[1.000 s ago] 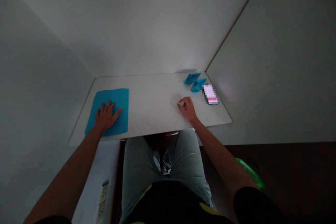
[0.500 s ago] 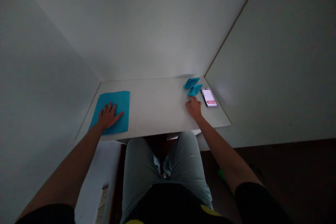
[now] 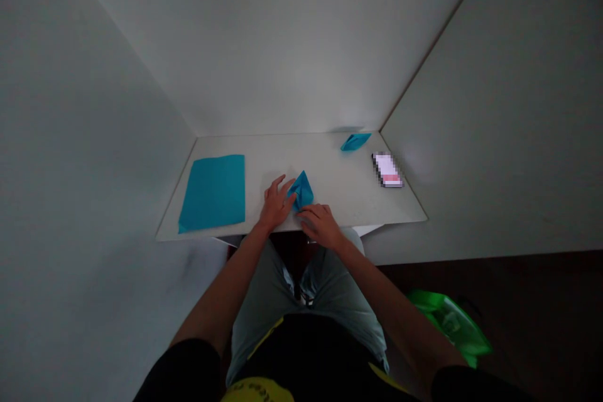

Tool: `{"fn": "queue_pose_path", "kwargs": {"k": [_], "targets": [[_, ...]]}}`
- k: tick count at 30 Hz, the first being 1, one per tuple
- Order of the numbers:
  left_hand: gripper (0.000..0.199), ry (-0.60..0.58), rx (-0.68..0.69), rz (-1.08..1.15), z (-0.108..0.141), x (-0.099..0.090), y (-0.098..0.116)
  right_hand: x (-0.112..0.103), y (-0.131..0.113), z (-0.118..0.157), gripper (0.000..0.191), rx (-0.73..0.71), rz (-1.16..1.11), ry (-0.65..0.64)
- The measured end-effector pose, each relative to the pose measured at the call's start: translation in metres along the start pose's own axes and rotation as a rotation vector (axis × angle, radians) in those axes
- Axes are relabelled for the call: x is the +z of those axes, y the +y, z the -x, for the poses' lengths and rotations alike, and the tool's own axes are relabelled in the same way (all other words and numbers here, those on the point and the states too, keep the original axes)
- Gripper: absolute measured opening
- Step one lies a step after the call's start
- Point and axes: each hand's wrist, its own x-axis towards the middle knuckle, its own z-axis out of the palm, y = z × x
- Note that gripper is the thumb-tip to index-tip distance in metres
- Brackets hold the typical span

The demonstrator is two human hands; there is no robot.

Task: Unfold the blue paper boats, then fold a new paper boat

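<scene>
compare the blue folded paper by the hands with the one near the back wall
The near folded paper is between the left hand and right hand, while the far folded paper is touched by neither. The near folded paper points its tip toward the back wall; the far folded paper lies more sideways, its tip toward the right. Both are blue and sit on the white table.

Relative to the desk: at its near edge, around the middle, the left hand touches the left side of a folded paper, and the right hand is at its near end. The sheet lies flat on the desk's left part. A paper boat sits by the desk's far right corner, the phone along its right edge. A green bag is below the desk, to the right.
</scene>
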Motion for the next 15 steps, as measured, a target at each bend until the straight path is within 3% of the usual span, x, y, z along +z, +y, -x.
{"fn": "queue_pose_path", "kwargs": {"k": [4,8,11,15], "targets": [[0.039,-0.087,0.034,-0.022,-0.001,-0.005,0.001,-0.009,-0.001,0.006,0.017,0.008,-0.249,-0.012],[0.041,-0.145,0.032,-0.056,-0.004,-0.003,0.000,-0.017,0.017,-0.008,0.032,0.245,-0.375,0.086],[0.049,-0.158,0.041,-0.072,-0.005,-0.002,0.000,-0.017,0.038,-0.023,0.028,0.386,-0.384,0.175],[0.059,-0.148,0.047,-0.065,-0.004,-0.004,0.001,-0.013,0.061,-0.032,0.028,0.267,-0.383,0.266]]}}
